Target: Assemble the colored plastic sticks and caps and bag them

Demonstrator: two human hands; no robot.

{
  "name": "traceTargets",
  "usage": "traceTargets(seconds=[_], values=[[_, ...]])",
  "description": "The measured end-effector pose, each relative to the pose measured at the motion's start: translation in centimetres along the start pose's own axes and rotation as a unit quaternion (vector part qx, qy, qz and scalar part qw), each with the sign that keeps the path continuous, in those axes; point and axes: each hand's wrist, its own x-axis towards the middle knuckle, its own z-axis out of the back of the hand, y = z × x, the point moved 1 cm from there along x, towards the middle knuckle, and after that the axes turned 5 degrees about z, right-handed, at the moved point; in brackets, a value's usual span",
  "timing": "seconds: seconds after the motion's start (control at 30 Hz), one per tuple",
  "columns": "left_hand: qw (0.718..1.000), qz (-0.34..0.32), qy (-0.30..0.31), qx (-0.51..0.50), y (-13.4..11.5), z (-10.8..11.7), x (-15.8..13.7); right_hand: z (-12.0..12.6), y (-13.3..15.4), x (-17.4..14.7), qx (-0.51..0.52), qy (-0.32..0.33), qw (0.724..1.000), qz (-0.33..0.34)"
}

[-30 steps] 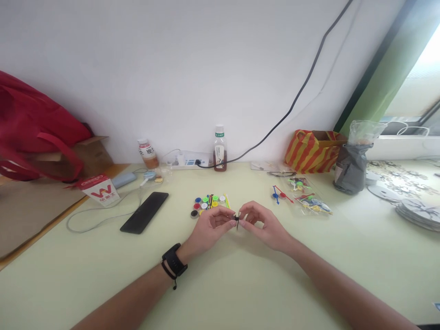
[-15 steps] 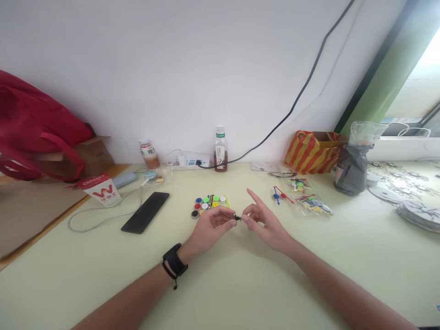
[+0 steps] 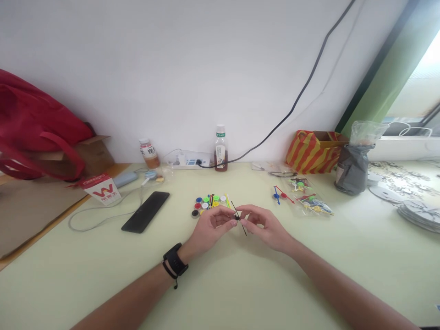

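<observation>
My left hand (image 3: 210, 228) pinches a small black hub between thumb and fingertips, above the table. A thin black spinner arrow (image 3: 244, 231) crosses this hub, slanting from upper left to lower right. From the other side, my right hand (image 3: 264, 225) closes thumb and fingers on the same black piece; the exact contact is too small to make out. Just beyond my left hand lie several coloured round discs (image 3: 197, 206) and thin coloured strips (image 3: 211, 201). A blue arrow with a disc (image 3: 276, 195) and a red arrow with a disc (image 3: 283, 195) lie to the right.
Clear plastic bags of coloured parts (image 3: 314, 205) lie at right, near pliers (image 3: 282, 174). A black phone (image 3: 146, 212) and white cable sit left. A dark drink bottle (image 3: 220, 151) stands by a power strip (image 3: 192, 161). Stacked grey discs (image 3: 419, 215) are far right.
My right index finger, stretched out before, has bent in toward the black piece. The black arrow now shows as a long slanted line. My left hand has stayed in place.
</observation>
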Motion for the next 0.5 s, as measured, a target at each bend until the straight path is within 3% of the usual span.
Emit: traceTargets(seconds=[0.17, 0.4, 0.5], values=[[1.0, 0.005, -0.005, -0.002, 0.22, 0.12, 0.01, -0.03, -0.17, -0.09, -0.027, 0.003, 1.0, -0.002], [1.0, 0.007, 0.0, 0.0, 0.11, 0.08, 0.04, 0.2, -0.26, -0.61, -0.126, -0.025, 0.99, 0.062], [1.0, 0.008, -0.003, -0.008, 0.18, 0.04, 0.07, 0.31, -0.32, -0.55, -0.154, -0.013, 0.987, 0.049]])
